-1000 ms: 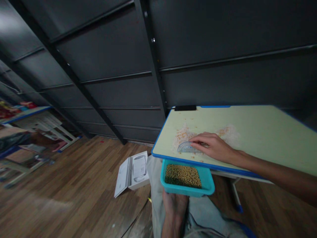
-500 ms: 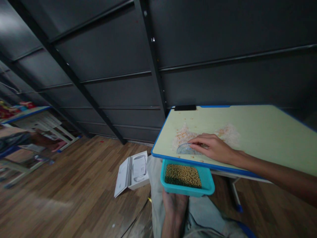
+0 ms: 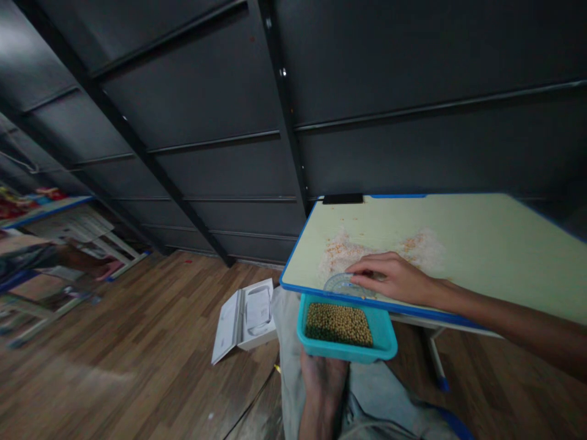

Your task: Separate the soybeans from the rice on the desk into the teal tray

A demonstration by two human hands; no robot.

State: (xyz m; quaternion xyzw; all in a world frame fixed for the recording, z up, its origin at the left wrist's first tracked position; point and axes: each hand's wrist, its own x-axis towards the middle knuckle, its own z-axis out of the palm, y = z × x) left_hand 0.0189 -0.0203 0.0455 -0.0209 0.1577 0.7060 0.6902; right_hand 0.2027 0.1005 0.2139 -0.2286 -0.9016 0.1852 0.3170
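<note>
My right hand [image 3: 389,276] is closed on a clear plastic protractor [image 3: 340,283], which lies flat at the near edge of the pale green table [image 3: 477,244]. Beyond it, white rice-like grains [image 3: 337,260] with orange bits are spread on the tabletop, and a second patch of grains [image 3: 426,247] lies to the right. Just under the table edge, my left hand [image 3: 324,373] supports a turquoise tray [image 3: 384,336] from below. Round tan and green beans [image 3: 339,324] fill much of the tray. The left fingers are hidden beneath it.
An open white box [image 3: 245,315] stands on the wooden floor to the left, near a dark cable [image 3: 257,394]. A black object [image 3: 343,199] lies at the table's far edge, against the dark panelled wall [image 3: 220,171]. Another person's leg [image 3: 68,256] shows by a table at far left.
My right hand has drawn the protractor slightly toward me, up to the table's near edge above the tray. The left hand and tray stay in place.
</note>
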